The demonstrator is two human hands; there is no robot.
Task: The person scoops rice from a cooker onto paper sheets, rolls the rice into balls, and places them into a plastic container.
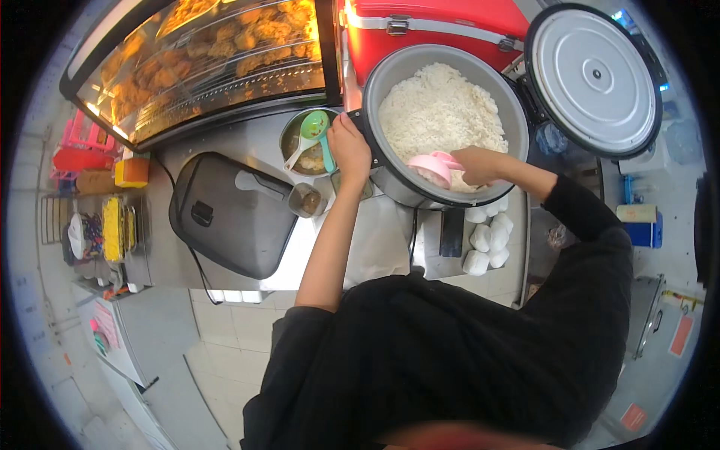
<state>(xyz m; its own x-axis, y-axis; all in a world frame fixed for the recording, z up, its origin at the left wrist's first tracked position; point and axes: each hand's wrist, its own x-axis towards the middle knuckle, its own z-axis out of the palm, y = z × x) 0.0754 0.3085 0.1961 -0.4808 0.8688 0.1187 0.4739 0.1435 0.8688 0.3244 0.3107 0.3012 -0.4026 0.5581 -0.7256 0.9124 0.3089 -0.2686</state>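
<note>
A large rice cooker (388, 185) stands before me with its lid (596, 84) swung up to the right. Cooked white rice (444, 112) is heaped inside, highest toward the far side. My right hand (478, 165) reaches over the near rim and grips a pink plastic scoop (432, 166). Some rice sits in the scoop's bowl, low in the pot near the front wall. At the cooker's left side, my left hand (349, 147) is on the black side handle (358, 119); its fingertips are partly hidden. Left of that hand, a metal pot (288, 132) holds cloudy liquid, a green ladle (315, 125) and a white spoon (301, 152).
A lit glass display case (332, 50) with fried chicken stands at the back left, beside a red cooler box (439, 34). A dark lidded appliance (236, 214) and a small cup (306, 199) occupy the left counter. Several white wrapped bundles (489, 242) lie near the front right edge.
</note>
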